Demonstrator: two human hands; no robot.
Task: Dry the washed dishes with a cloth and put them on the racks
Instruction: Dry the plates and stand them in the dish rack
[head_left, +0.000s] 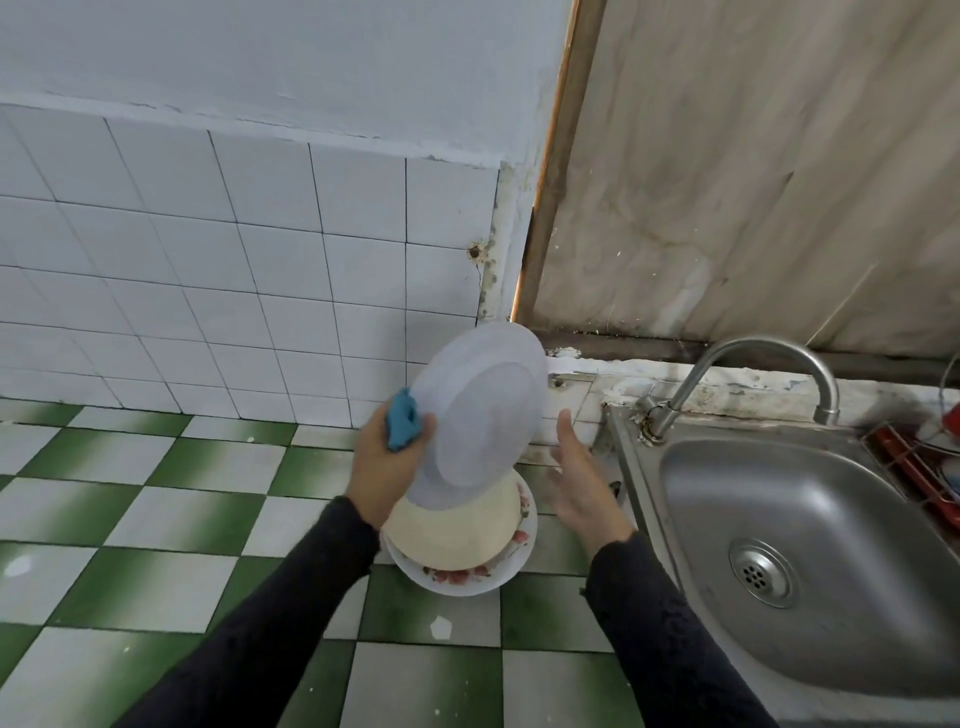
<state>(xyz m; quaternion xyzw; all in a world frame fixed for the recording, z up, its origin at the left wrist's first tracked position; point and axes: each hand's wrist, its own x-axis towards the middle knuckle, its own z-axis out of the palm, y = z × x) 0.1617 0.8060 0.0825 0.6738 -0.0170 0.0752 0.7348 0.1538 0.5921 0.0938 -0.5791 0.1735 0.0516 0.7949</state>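
Observation:
My left hand (382, 467) holds a pale white plate (480, 410) on edge, with a blue cloth (404, 426) pinched against its left rim. The plate's underside faces me and it is tilted up above the counter. My right hand (579, 483) hovers open just to the right of the plate, palm toward it, not touching it. Below the held plate a cream plate (457, 535) lies upside down on a white plate with red flowers (467, 579), both resting on the green and white tiled counter (156, 519).
A steel sink (810, 545) with a curved tap (753, 364) fills the right side. A red wire rack (909, 462) stands at the far right edge beyond the sink. White wall tiles (260, 260) rise behind the counter.

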